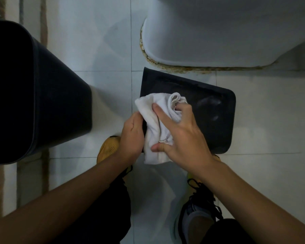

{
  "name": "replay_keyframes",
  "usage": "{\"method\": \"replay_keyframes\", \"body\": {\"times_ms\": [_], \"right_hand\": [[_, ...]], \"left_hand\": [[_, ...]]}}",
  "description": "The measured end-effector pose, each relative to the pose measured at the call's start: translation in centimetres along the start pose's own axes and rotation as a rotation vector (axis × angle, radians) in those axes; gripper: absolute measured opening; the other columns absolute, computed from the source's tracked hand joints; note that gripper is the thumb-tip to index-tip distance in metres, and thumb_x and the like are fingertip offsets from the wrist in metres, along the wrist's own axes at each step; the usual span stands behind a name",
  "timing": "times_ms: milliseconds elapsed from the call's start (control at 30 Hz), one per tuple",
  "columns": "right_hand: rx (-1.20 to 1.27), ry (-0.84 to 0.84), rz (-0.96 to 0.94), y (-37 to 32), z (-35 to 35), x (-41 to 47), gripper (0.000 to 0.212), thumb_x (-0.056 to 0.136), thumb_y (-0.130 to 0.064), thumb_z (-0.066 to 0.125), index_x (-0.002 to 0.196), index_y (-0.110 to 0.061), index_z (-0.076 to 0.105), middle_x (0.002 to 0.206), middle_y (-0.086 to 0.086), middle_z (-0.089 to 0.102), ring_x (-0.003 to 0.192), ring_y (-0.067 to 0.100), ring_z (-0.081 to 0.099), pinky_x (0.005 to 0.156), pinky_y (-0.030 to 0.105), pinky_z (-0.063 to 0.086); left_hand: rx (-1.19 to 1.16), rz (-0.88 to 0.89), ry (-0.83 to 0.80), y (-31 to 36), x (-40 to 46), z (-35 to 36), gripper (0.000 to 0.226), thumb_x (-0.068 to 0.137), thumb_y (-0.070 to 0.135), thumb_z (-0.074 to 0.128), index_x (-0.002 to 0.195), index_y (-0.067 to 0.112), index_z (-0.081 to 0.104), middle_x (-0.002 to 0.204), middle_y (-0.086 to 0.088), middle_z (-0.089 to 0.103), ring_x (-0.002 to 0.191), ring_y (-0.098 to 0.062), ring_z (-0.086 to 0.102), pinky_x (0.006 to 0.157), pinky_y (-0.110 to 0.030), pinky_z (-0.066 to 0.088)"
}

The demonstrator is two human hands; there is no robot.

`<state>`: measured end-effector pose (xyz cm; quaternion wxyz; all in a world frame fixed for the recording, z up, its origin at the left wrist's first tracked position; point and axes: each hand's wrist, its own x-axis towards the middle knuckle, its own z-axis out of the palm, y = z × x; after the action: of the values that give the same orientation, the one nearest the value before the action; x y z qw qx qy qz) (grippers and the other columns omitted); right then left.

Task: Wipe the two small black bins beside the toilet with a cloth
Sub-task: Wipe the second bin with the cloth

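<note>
Right hand (pixel 181 138) curled around a bunched white cloth (pixel 158 124), pinching it between thumb and fingers and pressing it onto the flat top of a small black bin (pixel 209 110). Left hand (pixel 132 136) gripping that bin's near-left edge, fingers wrapped over the rim beside the cloth. Bin standing on the tiled floor (pixel 104 50), just near the white toilet base (pixel 218 41). Second black bin (pixel 42 95) well to the left, apart. Yellow shoe (pixel 109 148) under the left wrist.
</note>
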<state>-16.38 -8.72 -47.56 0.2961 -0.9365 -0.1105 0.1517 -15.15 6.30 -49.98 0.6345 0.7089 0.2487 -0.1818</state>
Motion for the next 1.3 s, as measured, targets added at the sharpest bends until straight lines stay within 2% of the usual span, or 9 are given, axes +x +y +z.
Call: {"method": "replay_keyframes", "body": {"times_ms": [200, 300, 400, 533, 700, 900, 967, 1100, 1300], "right_hand": [[0.053, 0.1, 0.133, -0.3, -0.5, 3.2, 0.098, 0.069, -0.05, 0.084, 0.152, -0.037, 0.034, 0.135, 0.001, 0.021, 0.131, 0.019, 0.029, 0.105, 0.037, 0.042], [0.046, 0.22, 0.261, 0.0, -1.0, 5.5, 0.093, 0.073, -0.052, 0.081, 0.152, -0.038, 0.032, 0.137, 0.004, 0.023, 0.128, 0.02, 0.034, 0.099, 0.033, 0.044], [0.031, 0.317, 0.372, 0.4, -1.7, 6.9, 0.089, 0.076, -0.057, 0.077, 0.151, -0.035, 0.034, 0.144, 0.007, 0.022, 0.131, 0.022, 0.034, 0.096, 0.031, 0.044], [-0.011, 0.282, 0.369, 0.5, -1.8, 5.9, 0.088, 0.082, -0.061, 0.07, 0.154, -0.035, 0.027, 0.151, 0.008, 0.017, 0.136, 0.023, 0.032, 0.097, 0.029, 0.041], [-0.105, 0.14, 0.182, -1.0, -0.7, 1.0, 0.096, 0.074, -0.064, 0.069, 0.154, -0.028, 0.029, 0.142, 0.018, 0.024, 0.125, 0.032, 0.043, 0.093, 0.042, 0.054], [-0.032, 0.14, 0.242, -1.5, 0.0, 1.4, 0.101, 0.065, -0.059, 0.081, 0.151, -0.033, 0.035, 0.134, 0.009, 0.026, 0.125, 0.026, 0.042, 0.095, 0.045, 0.054], [-0.054, 0.161, 0.264, -1.4, -0.4, 3.2, 0.099, 0.066, -0.06, 0.08, 0.151, -0.036, 0.034, 0.136, 0.006, 0.023, 0.127, 0.023, 0.038, 0.096, 0.039, 0.052], [0.016, 0.244, 0.4, -0.4, -2.1, 8.0, 0.093, 0.07, -0.063, 0.078, 0.148, -0.033, 0.038, 0.146, 0.007, 0.021, 0.129, 0.025, 0.04, 0.086, 0.032, 0.045], [-0.048, 0.283, 0.416, 0.0, -2.6, 8.1, 0.086, 0.078, -0.07, 0.067, 0.146, -0.027, 0.04, 0.149, 0.011, 0.019, 0.127, 0.026, 0.043, 0.084, 0.027, 0.043]], "left_hand": [[-0.055, -0.09, -0.008, 0.7, -0.1, 0.0, 0.044, 0.106, 0.026, 0.034, 0.103, -0.01, 0.059, 0.102, -0.032, 0.063, 0.085, -0.028, 0.063, 0.084, -0.049, 0.054], [-0.057, -0.125, 0.007, 0.8, -0.3, 0.1, 0.041, 0.106, 0.031, 0.033, 0.103, 0.007, 0.066, 0.104, -0.019, 0.069, 0.096, -0.027, 0.067, 0.088, -0.038, 0.055], [-0.046, -0.133, 0.014, 0.7, -0.2, 0.2, 0.044, 0.104, 0.035, 0.034, 0.105, 0.005, 0.066, 0.105, -0.018, 0.069, 0.101, -0.026, 0.066, 0.091, -0.034, 0.056], [-0.004, -0.099, 0.011, 0.6, -0.5, 0.1, 0.04, 0.106, 0.033, 0.032, 0.091, 0.015, 0.064, 0.096, -0.011, 0.069, 0.092, -0.016, 0.067, 0.079, -0.022, 0.056], [0.025, -0.01, -0.013, 0.6, 0.0, -0.4, 0.051, 0.106, 0.03, 0.033, 0.093, -0.014, 0.053, 0.087, -0.037, 0.055, 0.071, -0.025, 0.054, 0.065, -0.036, 0.047], [0.052, -0.025, -0.015, 0.5, -0.4, -0.3, 0.044, 0.106, 0.028, 0.033, 0.084, -0.004, 0.055, 0.075, -0.019, 0.06, 0.067, -0.02, 0.059, 0.062, -0.034, 0.051], [0.018, -0.054, -0.012, 0.5, -0.5, -0.3, 0.04, 0.106, 0.027, 0.032, 0.083, 0.007, 0.057, 0.074, -0.007, 0.063, 0.066, -0.011, 0.061, 0.061, -0.025, 0.052], [-0.004, -0.099, 0.019, 0.2, -0.6, 0.1, 0.036, 0.106, 0.032, 0.034, 0.093, 0.023, 0.066, 0.094, 0.002, 0.071, 0.087, -0.006, 0.068, 0.077, -0.013, 0.054], [0.073, -0.027, 0.014, 0.4, -1.0, 0.0, 0.042, 0.106, 0.032, 0.032, 0.096, 0.006, 0.064, 0.093, -0.011, 0.068, 0.087, -0.01, 0.067, 0.072, -0.016, 0.054]]}}
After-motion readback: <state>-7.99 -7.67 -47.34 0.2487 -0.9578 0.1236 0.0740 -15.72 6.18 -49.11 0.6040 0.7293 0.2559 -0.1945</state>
